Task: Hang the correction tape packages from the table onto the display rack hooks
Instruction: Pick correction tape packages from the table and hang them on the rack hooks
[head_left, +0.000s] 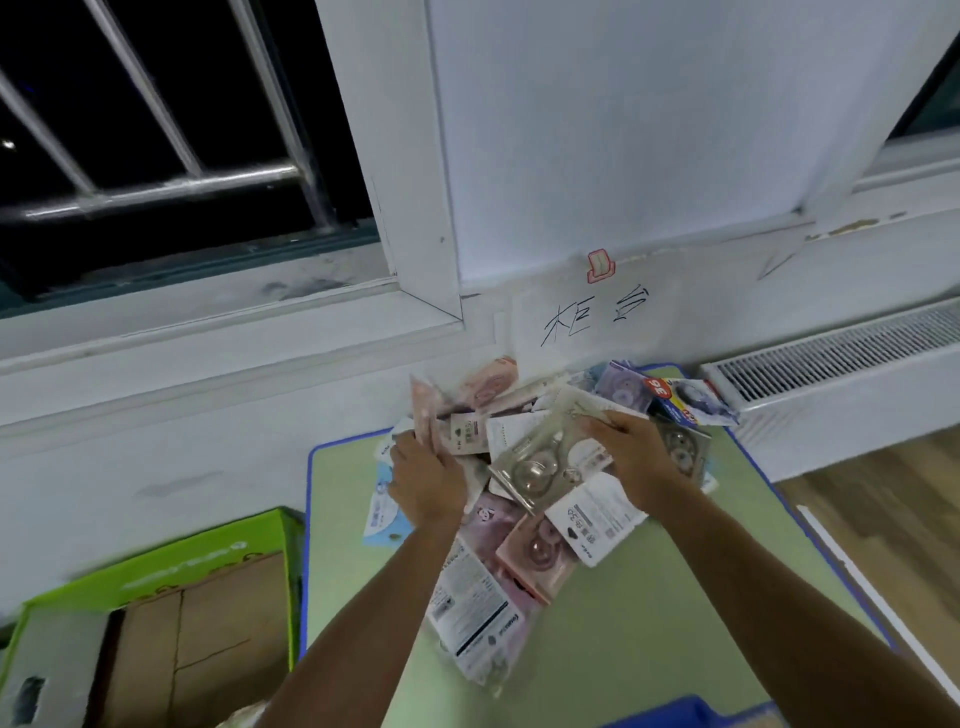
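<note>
A heap of correction tape packages (519, 519) in pink, white, purple and grey lies on the green table (649, 623), against the wall. My left hand (428, 483) reaches into the left side of the heap and grips a blurred bunch of pink packages (428, 415) that stands upright. My right hand (631, 452) is over the middle of the heap, its fingers curled on a grey package (540, 462) with a round tape case. No display rack or hooks are in view.
A green cardboard box (156, 597) with brown flaps stands left of the table. A white radiator grille (841, 358) runs along the wall on the right. A paper sign (592, 317) and a red hook (600, 266) are on the wall behind the heap.
</note>
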